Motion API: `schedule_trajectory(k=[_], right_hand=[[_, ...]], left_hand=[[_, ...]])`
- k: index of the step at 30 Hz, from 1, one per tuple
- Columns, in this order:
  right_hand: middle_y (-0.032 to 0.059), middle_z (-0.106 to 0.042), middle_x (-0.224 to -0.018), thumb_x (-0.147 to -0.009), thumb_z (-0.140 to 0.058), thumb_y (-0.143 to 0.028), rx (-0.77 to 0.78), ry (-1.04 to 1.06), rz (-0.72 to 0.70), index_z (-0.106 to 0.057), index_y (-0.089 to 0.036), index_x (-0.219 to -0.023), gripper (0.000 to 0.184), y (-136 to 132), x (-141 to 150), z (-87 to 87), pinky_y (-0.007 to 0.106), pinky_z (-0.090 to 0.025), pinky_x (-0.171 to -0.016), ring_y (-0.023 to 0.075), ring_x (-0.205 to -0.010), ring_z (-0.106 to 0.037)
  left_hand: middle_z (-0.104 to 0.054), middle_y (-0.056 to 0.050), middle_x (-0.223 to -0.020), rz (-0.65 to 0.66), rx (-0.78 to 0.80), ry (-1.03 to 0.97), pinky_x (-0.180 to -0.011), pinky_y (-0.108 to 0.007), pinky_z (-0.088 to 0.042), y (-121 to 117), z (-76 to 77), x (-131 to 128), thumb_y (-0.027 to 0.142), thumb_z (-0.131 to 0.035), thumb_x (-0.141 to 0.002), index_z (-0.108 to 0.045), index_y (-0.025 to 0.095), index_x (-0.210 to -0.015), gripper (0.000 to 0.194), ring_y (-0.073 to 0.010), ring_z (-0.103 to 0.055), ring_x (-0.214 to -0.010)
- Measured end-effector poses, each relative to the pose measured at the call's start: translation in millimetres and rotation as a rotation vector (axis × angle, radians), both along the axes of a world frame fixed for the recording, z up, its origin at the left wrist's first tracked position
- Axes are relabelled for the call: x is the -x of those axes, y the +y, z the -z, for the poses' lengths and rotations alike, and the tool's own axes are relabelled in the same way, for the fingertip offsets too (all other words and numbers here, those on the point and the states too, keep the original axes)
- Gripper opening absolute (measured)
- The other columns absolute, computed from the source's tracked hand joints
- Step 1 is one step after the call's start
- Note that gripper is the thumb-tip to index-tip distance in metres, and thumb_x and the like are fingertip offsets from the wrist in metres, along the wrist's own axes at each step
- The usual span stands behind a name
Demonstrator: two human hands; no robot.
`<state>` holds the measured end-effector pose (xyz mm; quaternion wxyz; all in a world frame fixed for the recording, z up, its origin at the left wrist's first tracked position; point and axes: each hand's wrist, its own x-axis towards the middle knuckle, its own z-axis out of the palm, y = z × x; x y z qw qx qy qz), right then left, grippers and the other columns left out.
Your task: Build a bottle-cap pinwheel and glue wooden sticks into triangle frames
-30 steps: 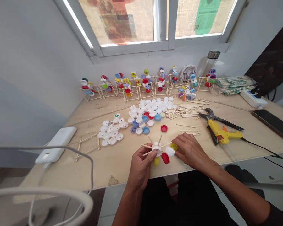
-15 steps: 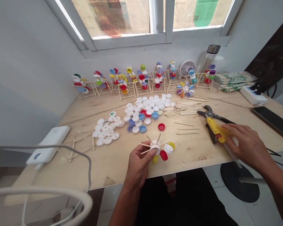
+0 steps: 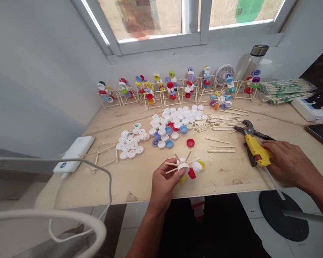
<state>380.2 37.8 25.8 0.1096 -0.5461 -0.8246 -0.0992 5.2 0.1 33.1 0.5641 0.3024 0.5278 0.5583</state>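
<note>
- Plywood table (image 3: 110,188): pale, visibly grained sheet; straight front edge crosses the lower frame, floor tiles below it.
- Upper middle, along the wall: row of stick-frame models (image 3: 172,91), thin wooden lattices carrying round plastic caps in mixed colours.
- Mid-table: two loose groups of plastic bottle caps (image 3: 174,120), mostly white, some blue and red.
- Right of them: cut wooden sticks (image 3: 218,122), stacked roughly parallel.
- Right side: yellow hot glue gun (image 3: 257,150) lying across dark steel pliers (image 3: 254,128); translucent glue stick (image 3: 273,182) runs out past the front edge.
- Right hand (image 3: 285,161): fingers (image 3: 270,145) curled over the gun's rear end, touching; firmness of grip cannot be told.
- Left hand (image 3: 165,182): closed narrow on the cap-and-stick wheel.
- Wheel (image 3: 184,166): white hub cap, wooden spokes, red, yellow and white caps; held over the table, near the front edge, centre frame.
- Lone red cap (image 3: 190,142): just beyond the wheel.
</note>
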Motion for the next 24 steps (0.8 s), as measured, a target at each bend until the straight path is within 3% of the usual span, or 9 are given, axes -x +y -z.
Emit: schedule_trajectory(k=[4, 8, 12, 18, 24], right_hand=[[0.0149, -0.063, -0.1, -0.083, -0.049, -0.026, -0.022, 0.097, 0.035, -0.053, -0.021, -0.102, 0.021, -15, 19, -10.4, 0.041, -0.042, -0.075, 0.027, -0.089, -0.059], [0.0095, -0.062, -0.094, -0.086, -0.049, -0.036, -0.05, 0.358, 0.019, -0.052, -0.023, -0.104, 0.023, -36, 58, -18.7, 0.036, -0.045, -0.067, 0.0234, -0.082, -0.059], [0.0064, -0.062, -0.091, -0.085, -0.054, -0.03, -0.018, 0.538, -0.134, -0.052, -0.023, -0.105, 0.021, -51, 107, -21.1, 0.032, -0.047, -0.066, 0.0214, -0.083, -0.061], [0.0074, -0.064, -0.096, -0.083, -0.057, -0.025, 0.088, 0.629, -0.291, -0.051, -0.022, -0.107, 0.025, -61, 156, -20.6, 0.034, -0.049, -0.072, 0.0214, -0.088, -0.062], [0.0013, -0.06, -0.069, -0.086, -0.053, -0.027, 0.103, 0.652, -0.249, -0.054, -0.022, -0.083, 0.006, -65, 176, -26.7, 0.029, -0.043, -0.056, 0.0154, -0.061, -0.057]], left_hand=[[-0.071, -0.004, -0.079, -0.045, -0.033, 0.064, -0.07, -0.029, -0.051, -2, -2.9, -2, 0.031, -0.084, -0.052, -0.067, 0.016, -0.082, 0.037, -0.0202, -0.067, -0.076], [-0.071, -0.005, -0.081, -0.104, -0.06, 0.166, -0.075, -0.031, -0.051, -4, 0.5, -2, 0.031, -0.083, -0.053, -0.068, 0.018, -0.082, 0.035, -0.0224, -0.066, -0.083], [-0.071, -0.004, -0.087, -0.107, -0.113, 0.238, -0.078, -0.03, -0.05, -8, 7.1, -1, 0.031, -0.082, -0.058, -0.069, 0.02, -0.086, 0.033, -0.0214, -0.065, -0.086], [-0.069, -0.003, -0.084, -0.148, -0.184, 0.342, -0.077, -0.029, -0.048, -13, -0.5, -4, 0.027, -0.08, -0.06, -0.07, 0.021, -0.084, 0.027, -0.0204, -0.063, -0.083], [-0.069, -0.003, -0.084, -0.182, -0.179, 0.358, -0.076, -0.027, -0.047, -15, -4.5, -5, 0.027, -0.08, -0.059, -0.07, 0.021, -0.082, 0.027, -0.0198, -0.062, -0.08]])
